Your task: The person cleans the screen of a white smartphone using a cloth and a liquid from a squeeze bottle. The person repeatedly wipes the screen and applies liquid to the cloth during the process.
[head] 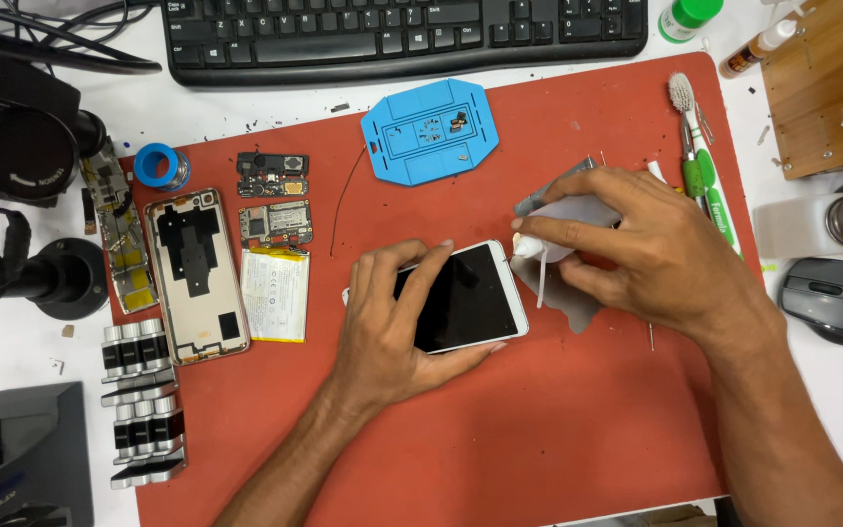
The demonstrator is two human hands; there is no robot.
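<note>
Gripping the phone [465, 296], the left hand [392, 322] sits beside the right hand [636, 244] pinching a white tube [563, 220].

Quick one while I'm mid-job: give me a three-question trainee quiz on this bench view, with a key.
1. True or false: the left hand rests on the white phone.
2. Which lies nearest the phone's back cover? A) the flat battery B) the green-handled toothbrush C) the mouse
3. Fill in: the right hand holds a small white ____ with its tip at the phone's upper right corner.

Key:
1. True; fingers lie on the dark screen.
2. A
3. Tube, or similar applicator; its exact kind is hard to tell.
</note>
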